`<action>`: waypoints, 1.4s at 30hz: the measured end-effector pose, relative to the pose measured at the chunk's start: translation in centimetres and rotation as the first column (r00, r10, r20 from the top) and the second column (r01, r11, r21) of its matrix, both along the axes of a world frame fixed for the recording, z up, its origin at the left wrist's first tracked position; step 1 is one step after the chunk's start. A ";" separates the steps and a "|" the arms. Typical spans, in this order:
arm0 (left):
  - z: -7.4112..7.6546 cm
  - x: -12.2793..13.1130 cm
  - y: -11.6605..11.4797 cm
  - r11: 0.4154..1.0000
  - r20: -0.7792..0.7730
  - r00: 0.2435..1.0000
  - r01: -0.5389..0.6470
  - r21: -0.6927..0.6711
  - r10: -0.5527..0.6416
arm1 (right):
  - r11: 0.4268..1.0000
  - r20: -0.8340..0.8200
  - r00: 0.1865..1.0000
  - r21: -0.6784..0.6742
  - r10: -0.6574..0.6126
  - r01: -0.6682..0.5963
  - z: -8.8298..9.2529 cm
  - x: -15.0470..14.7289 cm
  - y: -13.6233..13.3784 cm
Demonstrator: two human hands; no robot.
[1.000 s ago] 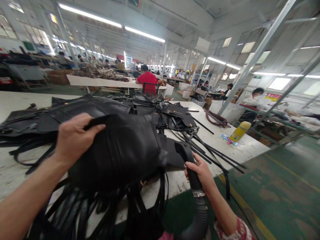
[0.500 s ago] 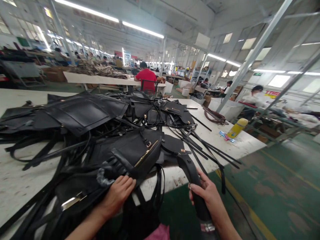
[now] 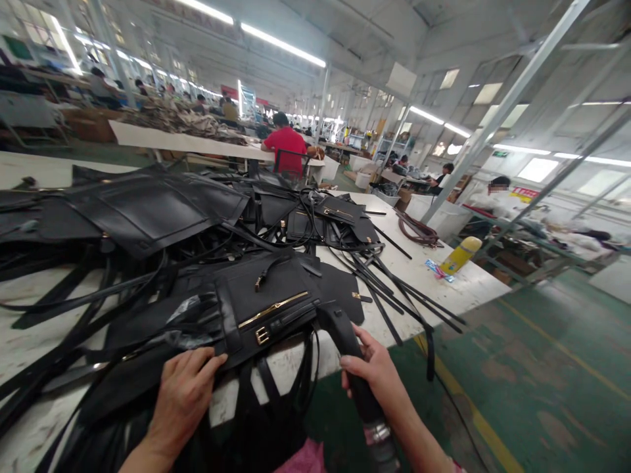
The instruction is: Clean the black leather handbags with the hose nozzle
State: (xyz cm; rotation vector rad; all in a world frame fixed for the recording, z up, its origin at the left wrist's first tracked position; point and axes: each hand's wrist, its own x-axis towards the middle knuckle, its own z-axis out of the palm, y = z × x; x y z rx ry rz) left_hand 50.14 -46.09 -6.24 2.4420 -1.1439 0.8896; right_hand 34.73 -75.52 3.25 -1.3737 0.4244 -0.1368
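A black leather bag with a gold zip and a gold buckle lies near the table's front edge. My left hand grips its near edge, thumb and fingers closed on the black material. Wrapped in my right hand is a curved black vacuum hose handle with a silvery band lower down. The handle's upper end reaches the bag's right side, close to the buckle strap. Clear plastic wrap covers part of the bag above my left hand. Black straps hang over the table edge between my hands.
More black bags and loose straps are heaped across the white table. A yellow bottle and a coil of brown straps are at the right. A person in red sits beyond the table.
My left hand has shifted left and slightly down. The bag now lies flatter, showing its buckle and zip. The hose handle has moved left with my right hand, up to the bag's side.
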 end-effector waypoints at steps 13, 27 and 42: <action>-0.7 0.7 -0.2 0.994 -0.050 0.996 0.073 -0.083 -0.078 | 0.999 -0.015 0.999 0.018 -0.035 0.035 -2.9 5.8 -2.3; -1.0 0.4 0.4 0.985 -0.118 0.985 0.109 -0.131 -0.125 | 0.997 -0.095 0.992 -0.006 0.082 -0.083 -2.6 5.7 -1.5; -1.4 -3.0 2.7 0.967 -0.316 0.929 0.123 -0.225 -0.192 | 0.974 -0.138 0.974 -0.108 0.182 -0.198 -0.3 12.6 -3.4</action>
